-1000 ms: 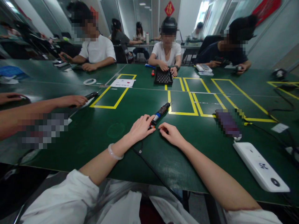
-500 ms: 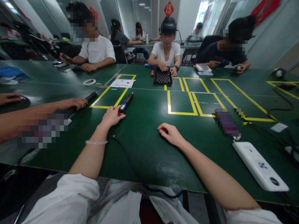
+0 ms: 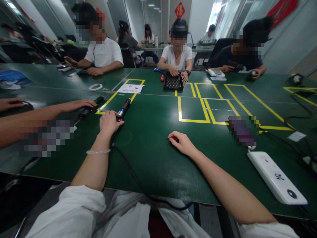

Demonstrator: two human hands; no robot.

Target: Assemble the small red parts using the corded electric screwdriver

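My left hand (image 3: pixel 108 121) lies on the green table (image 3: pixel 153 145), fingers closed around the near end of a black and blue electric screwdriver (image 3: pixel 123 107). The tool points away from me across a yellow tape line, and its black cable (image 3: pixel 133 180) trails back over the table edge. My right hand (image 3: pixel 180 141) rests on the table near the middle, fingers loosely curled, with nothing visible in it.
A co-worker's arm (image 3: pixel 49 112) reaches in from the left beside a second screwdriver (image 3: pixel 90 107). A white power strip (image 3: pixel 276 177) and a pixelated purple item (image 3: pixel 241 130) lie at right. A black tray (image 3: pixel 173 82), paper (image 3: pixel 130 88) and seated people are across the table.
My left hand has slid the screwdriver from the table's middle to the left, up to the yellow tape line. My right hand has stayed put.
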